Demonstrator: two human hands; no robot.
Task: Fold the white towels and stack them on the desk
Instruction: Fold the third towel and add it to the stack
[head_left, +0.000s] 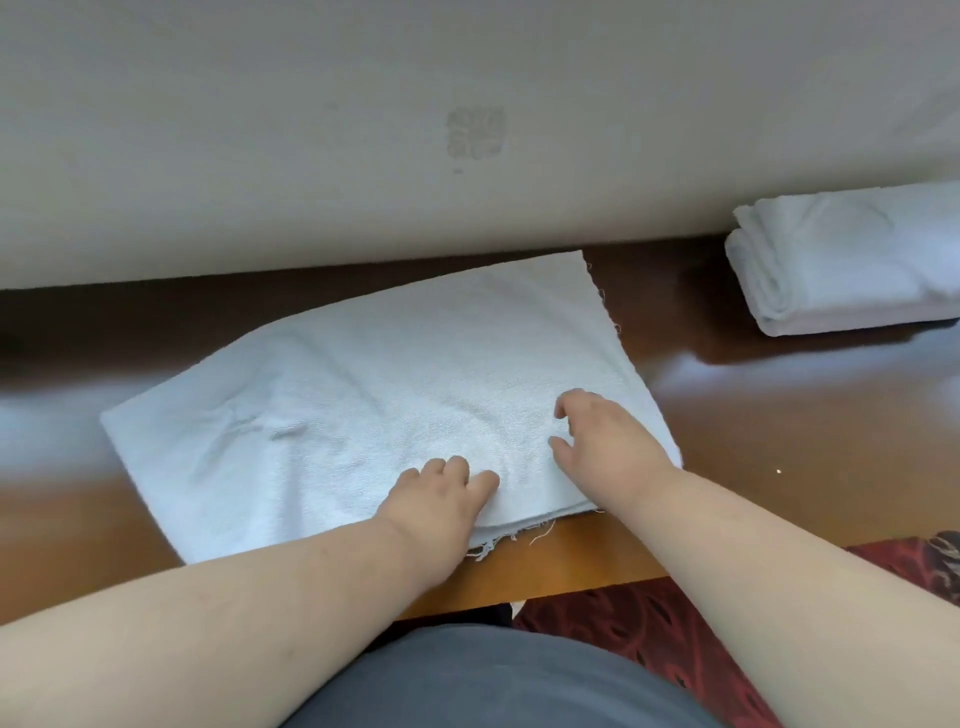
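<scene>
Head view: A white towel (363, 395) lies flat on the brown desk (753, 441), folded at least once (layered, frayed edges show at its near side), its far corner near the wall (311, 130). The left hand (431, 499) rests palm-down on the towel's near edge, fingers curled and gripping nothing. The right hand (602, 436) rests on the towel near its right edge, fingers loosely spread, also holding nothing. A stack (841, 260) of folded white towels sits on the desk well apart from the towel, to its right, against the wall.
</scene>
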